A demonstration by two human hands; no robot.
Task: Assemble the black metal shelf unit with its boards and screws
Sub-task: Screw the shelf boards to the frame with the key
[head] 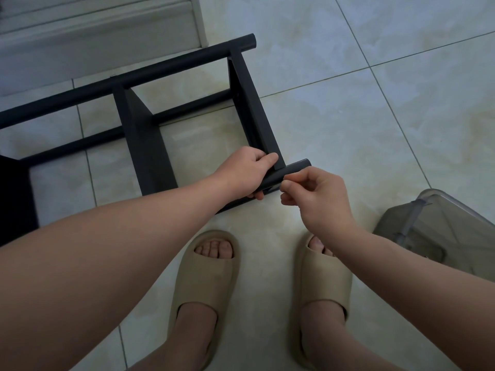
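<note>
Around the shelf frame, which lies on its side on the tiled floor, stand a few other things. A grey see-through plastic box sits on the floor to the right of the frame and nearer the person. A pair of beige slippers on the person's feet stand just in front of the frame's near corner. A pale skirting board runs behind the frame, close to its far tube. A dark panel cuts in at the frame's left end. The frame's long axis runs from the lower left up to the right, so its tube ends point right. Flat crossbars span from the far tube to the near tube. The left hand grips the near right corner, fingers wrapped under the near tube and thumb laid along the end crossbar. The right hand is curled, thumb and forefinger pinched together against the near tube just beside the left hand. Whether it holds something small there cannot be told. To the right of the frame and beyond its tube ends the floor lies open. The skirting board hems in the far side, and the box narrows the room at the near right.
</note>
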